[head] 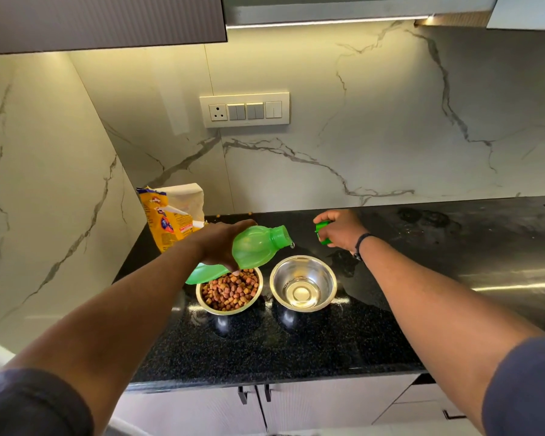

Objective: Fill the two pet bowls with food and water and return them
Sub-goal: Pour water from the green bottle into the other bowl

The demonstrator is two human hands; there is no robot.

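Two steel pet bowls stand side by side on the black counter (265, 350). The left bowl (202, 302) is full of brown kibble. The right bowl (324, 280) holds a little clear water at its bottom. My left hand (221, 243) grips a green plastic bottle (258, 247), tipped on its side above the bowls, its uncapped mouth pointing right over the right bowl's far rim with a drop hanging from it. My right hand (340, 229) is behind the right bowl, closed around the green bottle cap (321, 232).
A yellow pet food bag (170, 212) stands in the back left corner against the marble wall. A few loose kibbles lie near the backsplash behind my left hand. A switch plate (244, 110) is on the wall. Cabinet doors sit below the counter's front edge.
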